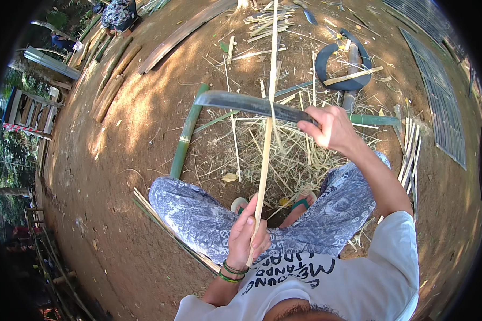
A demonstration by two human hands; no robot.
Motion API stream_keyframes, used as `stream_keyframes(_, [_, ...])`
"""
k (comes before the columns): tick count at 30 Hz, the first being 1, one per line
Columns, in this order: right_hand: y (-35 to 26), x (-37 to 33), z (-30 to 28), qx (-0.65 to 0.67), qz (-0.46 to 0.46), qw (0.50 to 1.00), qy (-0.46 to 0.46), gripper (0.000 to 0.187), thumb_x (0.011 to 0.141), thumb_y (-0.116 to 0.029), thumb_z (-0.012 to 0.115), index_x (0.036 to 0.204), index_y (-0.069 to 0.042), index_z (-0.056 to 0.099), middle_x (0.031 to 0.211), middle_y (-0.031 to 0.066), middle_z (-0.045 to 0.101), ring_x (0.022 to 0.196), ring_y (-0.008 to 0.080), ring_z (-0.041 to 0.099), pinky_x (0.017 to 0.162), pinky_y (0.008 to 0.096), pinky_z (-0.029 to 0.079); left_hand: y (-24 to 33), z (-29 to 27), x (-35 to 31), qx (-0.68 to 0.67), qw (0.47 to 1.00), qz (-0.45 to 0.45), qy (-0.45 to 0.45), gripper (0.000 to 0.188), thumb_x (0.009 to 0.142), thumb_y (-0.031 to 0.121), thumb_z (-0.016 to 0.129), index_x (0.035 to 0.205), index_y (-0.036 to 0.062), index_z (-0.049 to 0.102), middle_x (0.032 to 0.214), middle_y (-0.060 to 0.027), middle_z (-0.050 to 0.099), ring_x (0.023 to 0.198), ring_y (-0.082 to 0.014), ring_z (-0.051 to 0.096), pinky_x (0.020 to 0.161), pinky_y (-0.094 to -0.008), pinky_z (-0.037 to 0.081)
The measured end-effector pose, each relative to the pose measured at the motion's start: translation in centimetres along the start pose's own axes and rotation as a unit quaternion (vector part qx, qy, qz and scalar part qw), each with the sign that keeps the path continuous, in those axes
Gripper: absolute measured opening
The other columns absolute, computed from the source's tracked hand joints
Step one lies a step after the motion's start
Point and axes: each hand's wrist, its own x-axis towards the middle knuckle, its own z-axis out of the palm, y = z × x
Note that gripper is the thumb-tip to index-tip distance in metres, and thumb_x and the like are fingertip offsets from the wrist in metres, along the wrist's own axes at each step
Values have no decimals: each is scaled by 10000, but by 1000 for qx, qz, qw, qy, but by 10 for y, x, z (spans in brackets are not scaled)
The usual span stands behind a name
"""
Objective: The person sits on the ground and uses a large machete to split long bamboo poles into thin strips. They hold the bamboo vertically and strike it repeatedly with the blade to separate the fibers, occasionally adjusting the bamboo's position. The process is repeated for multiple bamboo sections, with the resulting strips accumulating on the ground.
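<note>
My left hand [249, 234] is closed round the lower end of a long, pale bamboo strip [266, 152], which runs up and away from me past the top of the view. In my right hand [332, 128] is the handle end of a machete [241, 102] with a dark, curved blade. The blade lies across the strip and points left, its tip near a green bamboo pole [187, 131]. Blade and strip meet about midway between my knees and the far slats. A thin sliver curls at the crossing. My right fingers hide the machete's handle.
Shavings [300, 144] cover the ground before my sandalled feet. Beyond lie split slats [268, 24], a black ring-shaped pad [321, 64] and another blade [309, 16]. Bundled strips [411, 155] lie at my right, more strips [171, 235] at my left. A person [119, 15] crouches far left.
</note>
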Motion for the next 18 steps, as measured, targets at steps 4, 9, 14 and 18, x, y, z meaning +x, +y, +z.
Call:
stream_keyframes(4, [-34, -15, 2, 35, -182, 982, 29, 436, 902, -492, 673, 754, -82, 658, 539, 69, 593, 405, 227, 548, 400, 383, 431, 1, 1, 1, 11, 1000, 16, -4, 510, 1104, 218, 310, 1596, 145, 195, 592, 11, 381, 388, -73, 336, 400, -221, 315])
stream_keyframes(9, [41, 24, -30, -6, 77, 994, 72, 489, 981, -491, 555, 820, -56, 709, 489, 93, 515, 427, 224, 520, 476, 415, 418, -4, -13, -31, 22, 999, -29, -29, 502, 1100, 221, 337, 1586, 141, 240, 590, 10, 385, 400, -77, 340, 427, -233, 311])
stream_keyframes(14, [39, 28, -36, 235, 148, 955, 105, 569, 989, -547, 534, 960, -18, 742, 510, -31, 440, 446, 92, 428, 452, 332, 354, -11, -23, -32, -19, 998, -40, -39, 498, 1095, 207, 346, 1578, 128, 256, 593, -3, 382, 407, -86, 311, 432, -241, 313])
stream_keyframes(18, [0, 40, -34, 472, 179, 858, 100, 352, 951, -370, 695, 946, -25, 628, 523, -88, 383, 429, 25, 344, 408, 230, 263, -12, -28, -26, 11, 998, -50, -48, 497, 1092, 199, 344, 1575, 121, 259, 588, -12, 380, 408, -99, 322, 425, -253, 322])
